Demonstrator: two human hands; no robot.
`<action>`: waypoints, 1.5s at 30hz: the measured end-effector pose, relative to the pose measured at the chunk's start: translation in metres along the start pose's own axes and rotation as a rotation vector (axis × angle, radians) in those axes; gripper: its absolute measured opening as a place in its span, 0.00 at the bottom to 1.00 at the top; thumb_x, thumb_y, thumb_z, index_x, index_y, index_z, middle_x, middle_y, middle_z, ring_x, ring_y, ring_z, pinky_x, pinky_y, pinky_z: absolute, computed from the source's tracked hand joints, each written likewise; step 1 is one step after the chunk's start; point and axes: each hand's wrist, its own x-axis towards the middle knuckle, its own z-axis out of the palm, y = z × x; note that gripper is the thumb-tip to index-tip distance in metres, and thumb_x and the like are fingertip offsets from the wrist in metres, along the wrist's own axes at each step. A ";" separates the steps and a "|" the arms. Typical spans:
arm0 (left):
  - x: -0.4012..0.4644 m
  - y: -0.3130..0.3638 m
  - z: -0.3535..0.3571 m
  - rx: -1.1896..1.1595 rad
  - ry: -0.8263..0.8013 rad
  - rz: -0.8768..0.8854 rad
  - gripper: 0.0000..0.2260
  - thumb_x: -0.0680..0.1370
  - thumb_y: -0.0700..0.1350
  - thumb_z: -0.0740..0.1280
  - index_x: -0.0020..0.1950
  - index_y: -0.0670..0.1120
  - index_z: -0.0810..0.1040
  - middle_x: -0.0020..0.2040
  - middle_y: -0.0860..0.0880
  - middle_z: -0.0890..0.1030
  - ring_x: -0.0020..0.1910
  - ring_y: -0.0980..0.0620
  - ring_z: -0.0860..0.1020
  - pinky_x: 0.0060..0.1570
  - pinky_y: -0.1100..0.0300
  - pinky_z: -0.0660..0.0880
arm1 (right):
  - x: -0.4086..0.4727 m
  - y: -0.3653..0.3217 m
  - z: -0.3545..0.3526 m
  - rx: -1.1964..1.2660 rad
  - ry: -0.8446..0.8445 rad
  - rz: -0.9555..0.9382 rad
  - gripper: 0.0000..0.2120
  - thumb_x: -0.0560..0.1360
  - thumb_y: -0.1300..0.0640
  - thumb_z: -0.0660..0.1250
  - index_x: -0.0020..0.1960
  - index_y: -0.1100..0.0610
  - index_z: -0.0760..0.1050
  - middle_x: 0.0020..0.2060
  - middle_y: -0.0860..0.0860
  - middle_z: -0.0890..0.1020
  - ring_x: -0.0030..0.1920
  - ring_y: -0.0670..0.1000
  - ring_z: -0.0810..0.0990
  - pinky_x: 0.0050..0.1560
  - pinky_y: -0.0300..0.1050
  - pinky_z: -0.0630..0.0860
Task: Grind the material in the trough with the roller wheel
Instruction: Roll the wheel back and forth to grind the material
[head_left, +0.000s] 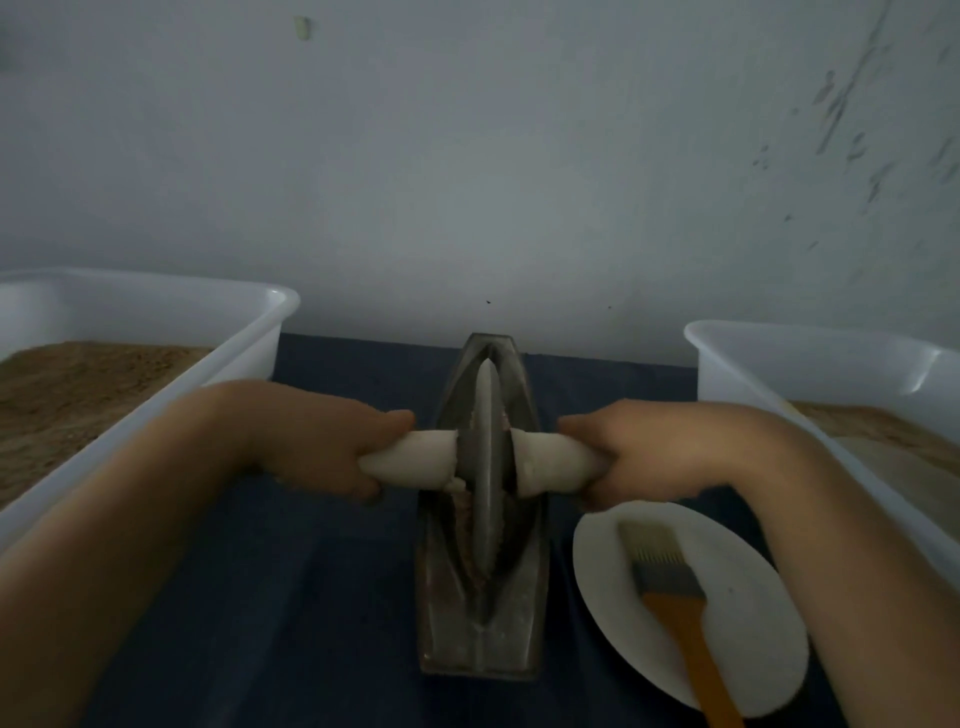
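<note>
Both hands, left hand (332, 441) and right hand (644, 452), grip the roller wheel (485, 467) handles (axle crosswise) in the trough (483, 639) running lengthwise away.

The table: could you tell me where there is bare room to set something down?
Bare cloth lies between the left bin and the trough, near its front. Right is crowded: the plate with the brush sits between trough and right bin.

Both bins (156, 332) (831, 364) are cut off by the frame edges. The brush (670, 592) handle end leaves the bottom edge.
</note>
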 end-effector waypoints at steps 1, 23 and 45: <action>-0.001 -0.001 0.000 -0.027 -0.009 0.010 0.13 0.78 0.48 0.64 0.56 0.54 0.61 0.51 0.52 0.74 0.47 0.54 0.75 0.47 0.63 0.72 | 0.000 -0.001 0.000 0.005 -0.001 -0.001 0.10 0.74 0.55 0.67 0.42 0.47 0.65 0.37 0.45 0.72 0.34 0.40 0.70 0.28 0.32 0.64; 0.062 -0.019 0.026 0.365 0.771 -0.118 0.15 0.77 0.48 0.61 0.62 0.49 0.63 0.58 0.50 0.71 0.55 0.49 0.72 0.53 0.56 0.66 | 0.050 0.027 0.030 -0.222 0.546 0.106 0.11 0.76 0.57 0.61 0.57 0.54 0.66 0.52 0.52 0.75 0.51 0.55 0.73 0.43 0.46 0.59; 0.032 -0.011 0.002 -0.043 0.195 -0.060 0.17 0.76 0.45 0.66 0.61 0.48 0.64 0.56 0.47 0.74 0.50 0.51 0.74 0.51 0.57 0.71 | 0.033 0.015 0.015 -0.151 0.306 0.085 0.10 0.75 0.55 0.64 0.54 0.53 0.66 0.50 0.52 0.77 0.49 0.53 0.76 0.42 0.47 0.66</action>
